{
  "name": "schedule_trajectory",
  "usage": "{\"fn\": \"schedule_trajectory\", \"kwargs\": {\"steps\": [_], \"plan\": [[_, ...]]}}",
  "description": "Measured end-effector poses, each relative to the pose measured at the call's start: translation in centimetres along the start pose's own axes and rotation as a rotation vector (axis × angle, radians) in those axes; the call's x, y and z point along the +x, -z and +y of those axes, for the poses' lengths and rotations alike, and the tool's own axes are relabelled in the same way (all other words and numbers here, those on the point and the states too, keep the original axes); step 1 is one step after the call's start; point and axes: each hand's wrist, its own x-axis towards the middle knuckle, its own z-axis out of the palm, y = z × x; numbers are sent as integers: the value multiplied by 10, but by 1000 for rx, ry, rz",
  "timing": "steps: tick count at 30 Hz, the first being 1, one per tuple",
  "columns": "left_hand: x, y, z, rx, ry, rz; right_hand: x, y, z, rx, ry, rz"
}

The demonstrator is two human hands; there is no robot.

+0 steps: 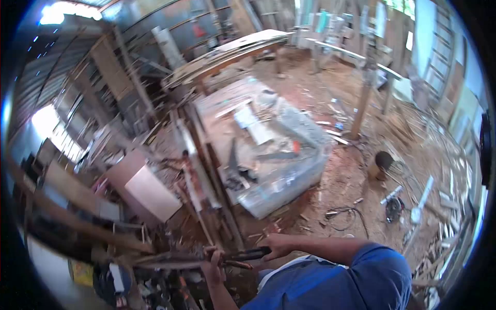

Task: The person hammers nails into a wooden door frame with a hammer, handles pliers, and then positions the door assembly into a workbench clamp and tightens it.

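My right hand [277, 246] is closed round the end of a dark, long-handled object [248, 254] near the bottom centre. To its left, my left hand [212, 264] grips the same object or a piece beside it; blur hides which. A brownish, curved part lies just below the dark handle, between my hands. From my left hand, long blurred strips [170, 260] run leftward. My blue sleeve [380, 266] and shirt fill the bottom of the view.
A plastic-wrapped worktable [289, 188] bears papers and a saw [276, 155]. Long boards [178, 139] lean beside it. A wooden post [361, 106], a cable [351, 211] and scattered offcuts stand or lie right. A plank-laden bench [227, 58] is behind; a pale panel [153, 194] lies left.
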Motion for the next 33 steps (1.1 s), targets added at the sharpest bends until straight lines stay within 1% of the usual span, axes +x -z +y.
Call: {"fn": "schedule_trajectory", "kwargs": {"steps": [2,3,4,5,6,9,11,12,14,15,16,17,18,19,20,22,24,25,26,28,29,30,31,32,33], "plan": [[28,-92,-20,268,13,-267,-93,31,25,122,-90,249],[28,-158,-15,279,28,-413,-137,43,36,183,-128,372],[22,-224,-13,295,41,-564,-180,51,50,168,-199,422],[22,-271,-31,246,100,-642,-223,59,64,152,-272,479],[15,-326,-37,214,99,-746,-263,69,75,135,-346,543],[1,-456,-81,258,95,-976,-381,101,53,544,-458,889],[-22,-530,-86,282,142,-1113,-444,110,52,830,-480,1080],[-33,-562,-91,290,171,-1173,-469,111,59,735,-405,1200],[-46,-616,-115,234,305,-1288,-513,101,69,531,-275,1441],[-57,-643,-132,203,384,-1346,-533,93,62,679,-259,1558],[-63,-668,-150,188,398,-1407,-547,92,53,822,-218,1643],[-64,-695,-171,191,445,-1499,-554,99,58,973,-157,1690],[-69,-722,-195,194,498,-1575,-561,98,70,1021,29,1778],[-78,-746,-213,192,557,-1652,-563,101,86,894,56,1969],[-95,-771,-214,179,528,-1695,-561,103,103,749,79,2164],[-130,-824,-203,147,469,-1836,-568,119,127,571,123,2449],[-154,-868,-206,162,451,-1991,-587,145,136,478,179,2691],[-176,-887,-210,159,458,-2101,-605,159,133,485,186,2703],[-190,-904,-231,244,387,-2219,-625,167,129,487,196,2727],[-213,-931,-241,333,417,-2306,-661,149,139,531,506,2715],[-225,-946,-246,390,415,-2350,-672,163,133,540,498,2830],[-233,-956,-240,319,364,-2410,-678,162,132,438,431,2823],[-242,-969,-228,253,315,-2457,-686,163,128,399,473,2841],[-250,-982,-226,184,267,-2493,-690,160,131,363,476,2908],[-259,-992,-232,146,300,-2567,-693,152,131,336,485,2961]]}}
